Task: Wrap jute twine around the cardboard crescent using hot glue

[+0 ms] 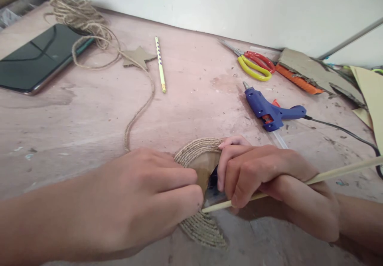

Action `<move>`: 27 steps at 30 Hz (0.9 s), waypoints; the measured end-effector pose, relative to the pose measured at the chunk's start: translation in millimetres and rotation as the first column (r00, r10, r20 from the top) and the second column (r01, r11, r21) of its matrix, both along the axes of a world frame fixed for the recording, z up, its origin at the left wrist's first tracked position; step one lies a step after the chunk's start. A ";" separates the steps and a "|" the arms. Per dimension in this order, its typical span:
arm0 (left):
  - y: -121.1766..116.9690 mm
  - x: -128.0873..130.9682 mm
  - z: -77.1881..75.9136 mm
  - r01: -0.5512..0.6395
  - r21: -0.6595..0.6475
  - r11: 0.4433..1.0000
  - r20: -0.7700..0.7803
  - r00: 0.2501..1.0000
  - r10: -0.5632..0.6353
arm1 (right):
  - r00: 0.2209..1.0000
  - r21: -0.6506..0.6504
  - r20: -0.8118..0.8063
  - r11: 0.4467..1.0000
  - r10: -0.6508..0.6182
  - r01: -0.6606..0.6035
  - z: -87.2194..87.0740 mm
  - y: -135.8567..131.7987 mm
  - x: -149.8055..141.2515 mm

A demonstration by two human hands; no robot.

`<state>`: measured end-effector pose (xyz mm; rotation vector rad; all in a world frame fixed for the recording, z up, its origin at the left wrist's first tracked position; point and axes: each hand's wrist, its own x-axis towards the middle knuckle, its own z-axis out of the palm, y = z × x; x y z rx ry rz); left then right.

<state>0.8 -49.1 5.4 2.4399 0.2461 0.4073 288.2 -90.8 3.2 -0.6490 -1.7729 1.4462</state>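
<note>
A cardboard shape wound with jute twine [200, 154] lies on the worn pinkish table [191, 98] near the front edge. My left hand [143, 194] presses on it from the left, fingers closed against its bare cardboard middle. My right hand [269, 178] is curled over its right side and grips a thin wooden stick [344, 172] whose tip reaches the left fingers. The loose twine [140, 110] runs from the shape up to a tangled bundle [80, 16] at the far left.
A blue glue gun [271, 112] with a black cord lies just beyond my right hand. Red and yellow scissors [254, 64], cardboard scraps [314, 72], a pencil [160, 64], a cardboard star [138, 57] and a dark phone [38, 58] lie farther back. A white wall bounds the table.
</note>
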 end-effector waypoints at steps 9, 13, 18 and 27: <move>1.4 2.4 2.4 -0.011 0.029 1.000 0.008 1.000 0.011 | 1.000 -0.016 -0.005 1.000 -0.015 0.015 1.3 -1.6 0.6; 0.9 1.8 2.3 -0.011 0.038 0.999 0.010 1.000 0.011 | 1.000 -0.001 0.016 1.000 0.010 -0.010 0.0 -0.5 1.4; 1.4 1.9 1.9 -0.016 0.051 0.999 0.007 1.000 0.016 | 0.999 0.009 0.036 0.999 0.035 -0.035 1.1 -0.1 1.8; -0.5 0.7 -0.8 -0.128 0.054 0.990 0.116 0.986 0.121 | 0.997 -0.048 0.070 0.999 -0.018 0.022 6.8 -0.5 0.1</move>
